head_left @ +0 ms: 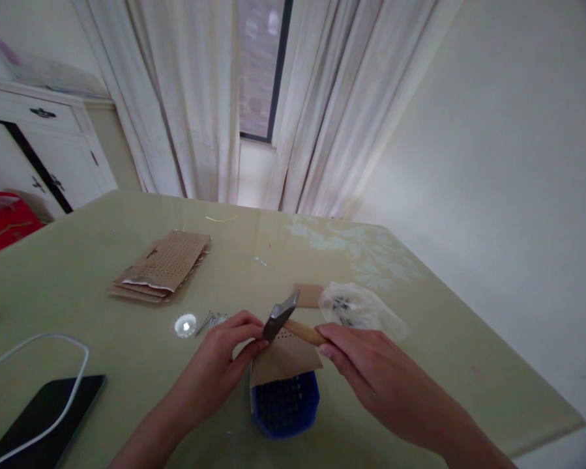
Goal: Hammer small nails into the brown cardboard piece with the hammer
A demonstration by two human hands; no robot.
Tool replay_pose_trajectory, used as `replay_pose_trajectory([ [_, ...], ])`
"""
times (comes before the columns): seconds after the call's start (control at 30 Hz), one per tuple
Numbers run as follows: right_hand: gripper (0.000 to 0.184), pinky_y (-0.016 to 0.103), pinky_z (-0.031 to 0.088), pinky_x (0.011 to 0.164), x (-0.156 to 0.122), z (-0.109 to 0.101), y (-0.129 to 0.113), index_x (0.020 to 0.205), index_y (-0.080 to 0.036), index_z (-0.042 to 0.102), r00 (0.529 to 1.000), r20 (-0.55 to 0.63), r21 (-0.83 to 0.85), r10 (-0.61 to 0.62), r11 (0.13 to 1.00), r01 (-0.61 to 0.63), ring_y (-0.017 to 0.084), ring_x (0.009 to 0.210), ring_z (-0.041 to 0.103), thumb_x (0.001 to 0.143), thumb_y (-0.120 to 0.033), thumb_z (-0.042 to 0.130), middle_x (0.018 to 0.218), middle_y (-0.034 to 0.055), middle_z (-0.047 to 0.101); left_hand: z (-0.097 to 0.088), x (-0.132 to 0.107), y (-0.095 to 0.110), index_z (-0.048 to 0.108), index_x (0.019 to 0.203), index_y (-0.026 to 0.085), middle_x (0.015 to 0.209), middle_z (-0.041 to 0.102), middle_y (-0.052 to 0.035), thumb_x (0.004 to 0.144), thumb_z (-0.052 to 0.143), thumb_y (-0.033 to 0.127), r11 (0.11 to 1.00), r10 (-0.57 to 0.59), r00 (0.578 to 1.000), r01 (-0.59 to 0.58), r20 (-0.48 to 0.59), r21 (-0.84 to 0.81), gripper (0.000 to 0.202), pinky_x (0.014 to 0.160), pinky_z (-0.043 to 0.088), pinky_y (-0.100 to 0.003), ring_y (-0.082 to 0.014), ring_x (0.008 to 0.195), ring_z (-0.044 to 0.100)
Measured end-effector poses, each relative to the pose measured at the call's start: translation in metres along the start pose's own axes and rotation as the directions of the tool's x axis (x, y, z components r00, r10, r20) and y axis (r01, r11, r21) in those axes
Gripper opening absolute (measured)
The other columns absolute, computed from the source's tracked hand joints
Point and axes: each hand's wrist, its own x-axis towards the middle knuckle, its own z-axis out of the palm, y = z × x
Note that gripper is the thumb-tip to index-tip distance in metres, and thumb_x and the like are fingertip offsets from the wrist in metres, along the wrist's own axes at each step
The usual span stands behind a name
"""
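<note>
My right hand (358,358) is closed round the wooden handle of a hammer (281,317), whose metal head is tilted over a piece of cardboard (285,358). Small holes dot the cardboard near the handle. It lies over part of a blue plastic basket (287,407) with a slotted bottom. My left hand (229,348) is at the cardboard's left side, thumb and forefinger pinched together right beside the hammer head. The head partly hides those fingertips, so what they grip cannot be made out. Several nails (209,320) lie just beyond my left hand.
A stack of perforated cardboard (168,264) lies at the back left. A round shiny dish (185,325) sits by the nails. To the right are a small brown piece (309,295) and a clear plastic bag (361,309) with dark bits inside. A black tablet (43,417) and white cable (85,358) occupy the front left.
</note>
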Motion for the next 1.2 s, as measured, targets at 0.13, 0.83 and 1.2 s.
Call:
replay_pose_trajectory([
  [0.13,0.04,0.04,0.058,0.082,0.001,-0.005,0.001,0.122,-0.022,0.071,0.997,-0.074,0.014,0.006,1.0,-0.005,0.028,0.095,0.079,0.12,-0.042,0.036,0.113,0.0104,0.083,-0.003,-0.004,0.003,0.081,0.114,0.029,0.122,0.076,-0.005,0.108,0.059,0.027,1.0,-0.017,1.0,0.017,-0.001,-0.024,0.023,0.098,0.056,-0.031,-0.0222,0.113,0.073],
  [0.83,0.042,0.036,0.059,0.082,-0.004,0.014,0.006,0.108,-0.024,0.07,0.999,-0.033,0.028,0.028,0.999,-0.027,0.026,0.095,0.08,0.12,-0.041,0.034,0.115,0.0109,0.083,0.01,-0.008,0.002,0.078,0.127,0.028,0.125,0.083,-0.004,0.091,0.081,0.033,0.978,-0.181,0.982,0.185,0.049,-0.098,0.036,0.098,0.062,-0.038,-0.0273,0.113,0.077],
  [1.2,0.033,0.039,0.06,0.083,-0.005,0.021,0.006,0.113,-0.021,0.073,0.999,0.002,0.035,0.044,0.998,-0.044,0.028,0.093,0.08,0.118,-0.032,0.042,0.11,0.0114,0.084,0.009,-0.009,0.003,0.079,0.127,0.028,0.124,0.083,-0.005,0.09,0.082,0.032,0.979,-0.178,0.984,0.18,0.027,-0.093,0.037,0.098,0.065,-0.041,-0.0285,0.111,0.078],
])
